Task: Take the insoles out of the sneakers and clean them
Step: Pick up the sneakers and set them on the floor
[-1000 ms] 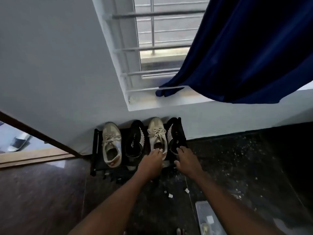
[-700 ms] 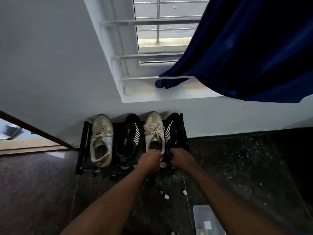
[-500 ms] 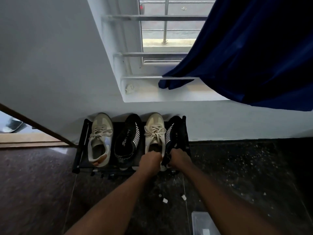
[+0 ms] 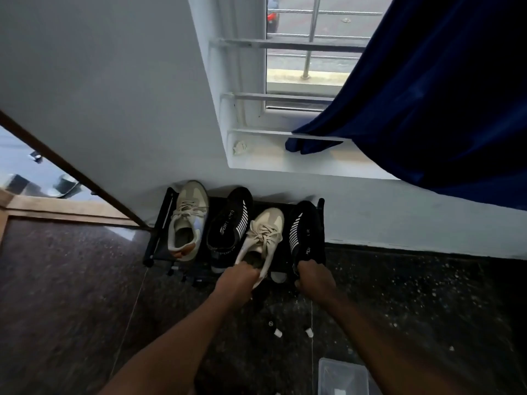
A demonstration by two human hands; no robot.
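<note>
Two hands, each clamped on a sneaker heel.

Nearest me, a clear plastic box (image 4: 342,376) is cut off by the bottom edge, its contents unreadable. Beyond it my left hand (image 4: 236,280) curls round the heel of the beige sneaker (image 4: 265,232), which sits askew, and my right hand (image 4: 313,280) grips the heel of the black sneaker (image 4: 305,229) beside it; the fingertips are hidden. Both shoes are on the low black rack (image 4: 159,232) by the wall, with a second beige sneaker (image 4: 186,218) and a second black sneaker (image 4: 228,223) to their left. I cannot make out what lies inside the dark shoe mouths. Farthest, a blue curtain (image 4: 442,95) covers part of the window.
</note>
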